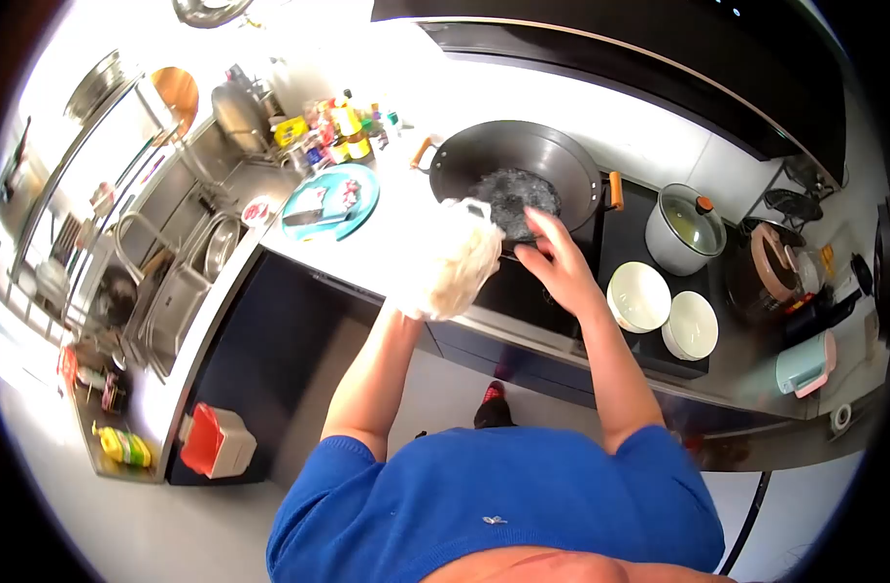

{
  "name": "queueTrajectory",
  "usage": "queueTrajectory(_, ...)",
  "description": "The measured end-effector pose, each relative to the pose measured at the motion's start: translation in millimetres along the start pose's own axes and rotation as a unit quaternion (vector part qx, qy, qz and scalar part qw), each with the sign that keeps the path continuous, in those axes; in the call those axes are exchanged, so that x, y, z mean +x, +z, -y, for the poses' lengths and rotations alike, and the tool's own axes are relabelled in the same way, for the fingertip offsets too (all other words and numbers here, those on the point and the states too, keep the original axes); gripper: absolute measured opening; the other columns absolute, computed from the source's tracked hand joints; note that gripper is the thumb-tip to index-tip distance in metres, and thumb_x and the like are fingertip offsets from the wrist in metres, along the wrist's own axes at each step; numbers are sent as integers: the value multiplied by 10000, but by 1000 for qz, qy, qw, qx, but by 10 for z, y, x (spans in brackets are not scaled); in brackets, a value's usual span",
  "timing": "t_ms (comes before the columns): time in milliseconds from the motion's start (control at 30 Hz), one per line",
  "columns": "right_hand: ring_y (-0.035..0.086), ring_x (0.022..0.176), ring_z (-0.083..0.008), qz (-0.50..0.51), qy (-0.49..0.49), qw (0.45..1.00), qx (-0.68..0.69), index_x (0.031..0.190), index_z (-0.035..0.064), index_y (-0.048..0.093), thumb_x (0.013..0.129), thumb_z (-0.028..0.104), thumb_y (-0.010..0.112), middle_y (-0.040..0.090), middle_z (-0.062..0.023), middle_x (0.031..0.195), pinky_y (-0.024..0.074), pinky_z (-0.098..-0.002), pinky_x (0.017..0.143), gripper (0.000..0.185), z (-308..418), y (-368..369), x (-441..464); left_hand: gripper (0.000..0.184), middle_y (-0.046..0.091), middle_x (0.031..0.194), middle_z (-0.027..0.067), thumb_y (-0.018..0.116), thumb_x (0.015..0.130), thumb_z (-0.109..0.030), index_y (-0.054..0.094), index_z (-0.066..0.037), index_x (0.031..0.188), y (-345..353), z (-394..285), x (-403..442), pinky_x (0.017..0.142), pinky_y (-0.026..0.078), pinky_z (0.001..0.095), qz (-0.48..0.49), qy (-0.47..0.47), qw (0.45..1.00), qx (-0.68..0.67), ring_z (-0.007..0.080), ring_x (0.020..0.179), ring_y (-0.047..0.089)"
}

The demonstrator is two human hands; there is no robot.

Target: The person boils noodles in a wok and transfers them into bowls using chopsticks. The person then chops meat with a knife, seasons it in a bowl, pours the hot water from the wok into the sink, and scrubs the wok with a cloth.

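A bulging plastic bag (pixel 457 260) of pale, whitish pieces sits on my left hand (pixel 418 305), at the near-left rim of the wok. The bag hides most of that hand's fingers, and its contents are too bright to make out. My right hand (pixel 560 267) is over the wok's near-right side with thumb and fingers apart, holding nothing. Below both hands the large dark wok (pixel 474 148) with wooden handles contains bubbling liquid (pixel 519 202).
Left of the wok, a blue plate (pixel 362 216) carries a cleaver (pixel 314 218) and bits of meat. Bottles (pixel 352 131) stand behind it. Two white bowls (pixel 639 296) and a lidded pot (pixel 680 243) are on the right. A sink (pixel 173 311) is far left.
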State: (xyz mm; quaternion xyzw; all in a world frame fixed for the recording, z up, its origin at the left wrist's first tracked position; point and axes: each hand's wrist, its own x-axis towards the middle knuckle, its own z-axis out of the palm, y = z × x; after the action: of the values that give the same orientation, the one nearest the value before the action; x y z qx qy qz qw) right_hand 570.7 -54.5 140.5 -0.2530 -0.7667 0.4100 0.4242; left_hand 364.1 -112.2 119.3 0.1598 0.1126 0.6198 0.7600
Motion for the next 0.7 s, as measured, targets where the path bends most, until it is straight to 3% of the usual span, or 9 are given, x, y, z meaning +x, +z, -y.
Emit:
queueTrajectory(100, 585, 876, -168, 3, 12, 994, 107, 1050, -18, 554, 834, 194, 608, 604, -94, 1004, 455, -269, 740, 307, -258, 85, 805, 431, 560, 1089, 161, 519, 831, -315, 490, -3, 1128, -133, -228, 555, 820, 487, 395, 16, -6, 998, 56, 286, 963, 575)
queueTrajectory(167, 564, 700, -93, -150, -195, 968, -47, 920, -1, 570, 858, 153, 564, 618, -43, 812, 439, -225, 620, 166, -346, 40, 1052, 444, 560, 1096, 163, 482, 838, -341, 495, -5, 1128, -166, -422, 906, 813, 489, 407, 31, -1, 993, 112, 294, 967, 574)
queueTrajectory(200, 564, 700, -93, -154, -197, 967, -48, 920, -1, 570, 858, 153, 564, 618, -43, 812, 439, -225, 620, 166, -328, -29, 1080, 452, 560, 1099, 164, 463, 841, -354, 497, -6, 1128, -212, -508, 1094, 810, 491, 413, 36, 4, 990, 136, 298, 968, 574)
queueTrajectory(267, 538, 713, -66, -55, 16, 988, 141, 833, 12, 557, 863, 90, 547, 589, -17, 756, 426, -208, 667, 84, -244, -127, 951, 367, 599, 999, 158, 452, 847, -282, 534, 9, 1055, -419, -694, 1581, 746, 511, 405, 43, 17, 977, 207, 298, 878, 603)
queueTrajectory(367, 531, 624, -57, 42, 88, 990, 103, 797, 28, 533, 850, 108, 534, 574, -15, 658, 409, -217, 574, 96, -542, -74, 982, 272, 616, 854, 146, 466, 826, -195, 588, 25, 932, -462, -639, 2039, 653, 501, 373, -131, -5, 945, 298, 269, 735, 605)
queueTrajectory(467, 559, 724, -93, 14, 124, 981, 151, 821, 35, 531, 864, 140, 543, 606, -38, 783, 440, -237, 688, 115, -943, -92, 1149, 256, 615, 799, 125, 493, 813, -213, 638, -4, 845, -1004, -577, 2621, 624, 484, 359, -323, -51, 785, 527, 243, 695, 596)
queueTrajectory(500, 563, 734, -98, 14, 128, 981, 143, 827, 31, 531, 863, 146, 544, 611, -44, 798, 444, -240, 697, 122, -991, -138, 1190, 222, 605, 708, 99, 493, 818, -248, 616, -67, 777, -1620, -626, 3001, 518, 489, 388, -333, -66, 760, 554, 229, 584, 595)
queueTrajectory(633, 587, 738, -110, 25, 186, 979, 82, 831, 26, 535, 863, 147, 533, 616, -50, 768, 458, -242, 669, 125, -1046, -295, 1332, 211, 608, 771, 163, 517, 794, -203, 617, -33, 870, -1006, -552, 2899, 460, 508, 459, -258, -222, 519, 784, 294, 596, 617)
queueTrajectory(700, 595, 724, -114, 20, 195, 978, 73, 822, 27, 538, 861, 139, 527, 617, -52, 754, 466, -242, 642, 119, -1124, -330, 1377, 247, 607, 824, 198, 514, 813, -198, 592, 5, 932, -744, -549, 2819, 486, 528, 509, -351, -208, 621, 669, 363, 636, 624)
